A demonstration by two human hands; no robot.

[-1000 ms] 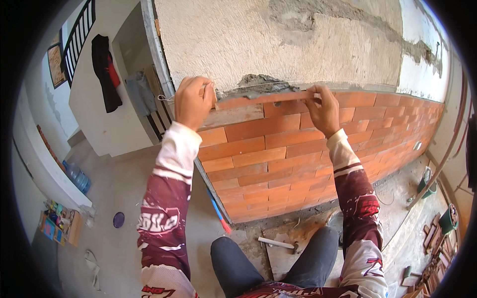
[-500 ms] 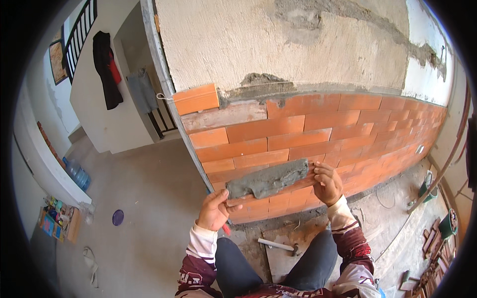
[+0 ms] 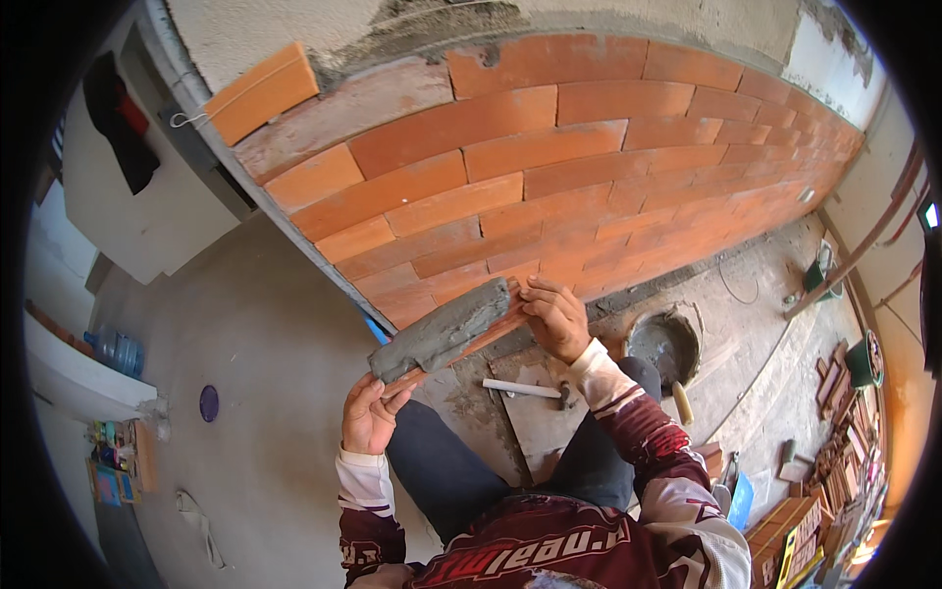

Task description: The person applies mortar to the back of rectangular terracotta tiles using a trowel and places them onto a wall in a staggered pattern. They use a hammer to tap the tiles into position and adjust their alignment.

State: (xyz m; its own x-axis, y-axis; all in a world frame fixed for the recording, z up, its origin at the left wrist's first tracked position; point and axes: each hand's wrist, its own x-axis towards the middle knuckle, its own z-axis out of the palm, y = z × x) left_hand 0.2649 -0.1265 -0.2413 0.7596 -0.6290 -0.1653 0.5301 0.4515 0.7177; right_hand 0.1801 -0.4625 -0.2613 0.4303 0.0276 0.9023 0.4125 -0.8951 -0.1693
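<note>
Between my two hands is a flat orange brick tile, its upper face spread with thick grey wet mortar. My left hand grips its left end, thumb on top. The right end, tilted higher and farther away, is pinched by my right hand. The tile is held above my knees, in front of the wall's lower courses. Ahead, the wall is faced with rows of similar orange tiles. At its upper left, a single tile has a string across it.
On the floor before me lies a hammer with a white handle. To its right stands a mortar tub. Broken tiles and green buckets line the right side. A purple disc lies on the left floor.
My view has tipped downward and turned right, bringing the mortar tub into sight. The tile, still in both hands, has come closer to my lap and slants more steeply.
</note>
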